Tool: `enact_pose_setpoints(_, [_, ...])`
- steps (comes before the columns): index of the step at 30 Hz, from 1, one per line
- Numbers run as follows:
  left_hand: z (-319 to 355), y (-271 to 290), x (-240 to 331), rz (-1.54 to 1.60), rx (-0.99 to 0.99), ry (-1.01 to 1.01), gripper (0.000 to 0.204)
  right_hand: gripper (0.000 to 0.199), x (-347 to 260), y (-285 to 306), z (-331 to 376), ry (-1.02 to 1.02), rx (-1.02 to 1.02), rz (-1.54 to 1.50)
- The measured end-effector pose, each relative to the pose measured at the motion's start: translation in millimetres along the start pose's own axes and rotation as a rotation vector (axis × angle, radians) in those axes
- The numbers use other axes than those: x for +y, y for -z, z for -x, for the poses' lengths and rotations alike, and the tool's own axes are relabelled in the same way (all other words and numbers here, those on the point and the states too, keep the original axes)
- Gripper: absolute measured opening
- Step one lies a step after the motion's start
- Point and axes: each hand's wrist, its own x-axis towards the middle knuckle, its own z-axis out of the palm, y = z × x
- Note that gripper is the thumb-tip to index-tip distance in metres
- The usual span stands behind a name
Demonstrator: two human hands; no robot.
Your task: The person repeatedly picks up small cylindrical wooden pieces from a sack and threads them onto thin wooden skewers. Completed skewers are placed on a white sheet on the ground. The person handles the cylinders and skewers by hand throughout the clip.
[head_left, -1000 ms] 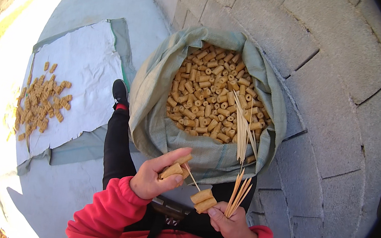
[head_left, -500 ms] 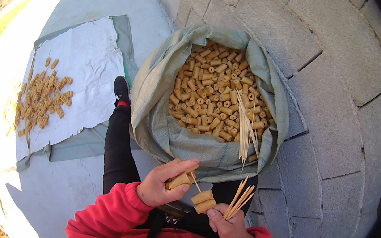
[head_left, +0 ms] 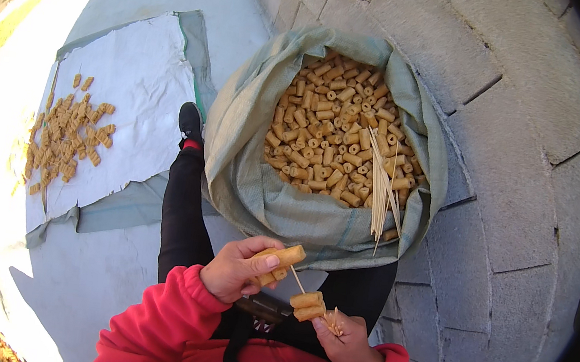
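Observation:
My left hand (head_left: 237, 270) is closed round a few short tan cylindrical pieces (head_left: 285, 257), one lying across the top. Between the hands runs a thin wooden skewer (head_left: 298, 279), its upper end reaching the underside of those pieces; whether it enters them is hidden. Lower on it, two tan pieces (head_left: 308, 305) sit side by side against the fingertips of my right hand (head_left: 348, 346). That hand is closed on the skewer and on a bundle of spare skewers (head_left: 334, 322), whose tips stick up past the thumb.
A big woven sack (head_left: 246, 183) full of tan pieces (head_left: 340, 129) stands just beyond my hands. Loose skewers (head_left: 382, 185) lie on its right side. On the left, a white sheet (head_left: 148, 66) bears a heap of skewered pieces (head_left: 67, 136). A block wall (head_left: 521, 188) rises at right.
My left hand has turned, bringing a tan piece up across its fingertips. The spare skewers in my right hand have tipped, so mostly their ends show. The view has shifted slightly.

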Motion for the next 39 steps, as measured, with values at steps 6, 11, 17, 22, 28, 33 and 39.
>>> enact_pose_setpoints(6, [2.0,-3.6,-2.6,-0.111,0.081,-0.027,0.024,0.008,9.3,-4.8,15.0,-0.153,-0.037,-0.035])
enact_pose_setpoints(11, [1.0,-9.4,-22.0,-0.169,0.159,-0.099,0.021,0.013,6.1,-14.6,20.2,-0.302,0.037,-0.167])
enact_pose_setpoints(17, [4.9,-19.6,-31.0,-0.176,0.070,0.034,0.027,0.022,-10.5,-5.7,-1.3,-0.411,0.056,-0.460])
enact_pose_setpoints(22, [0.4,-0.8,-19.3,0.055,-0.042,-0.104,0.049,0.022,-19.1,7.7,-1.0,-0.414,-0.080,-0.440])
enact_pose_setpoints(28, [5.2,10.0,-14.0,-0.208,-0.022,-0.263,0.061,0.021,-14.1,8.9,2.4,-0.442,-0.240,-0.463])
enact_pose_setpoints(33, [4.1,8.5,-18.2,-0.248,-0.024,-0.320,0.060,0.023,-12.0,5.2,2.6,-0.465,-0.244,-0.448])
enact_pose_setpoints(39, [3.0,9.2,-24.4,-0.364,-0.052,-0.278,0.062,0.023,-10.4,4.1,3.5,-0.497,-0.212,-0.484])
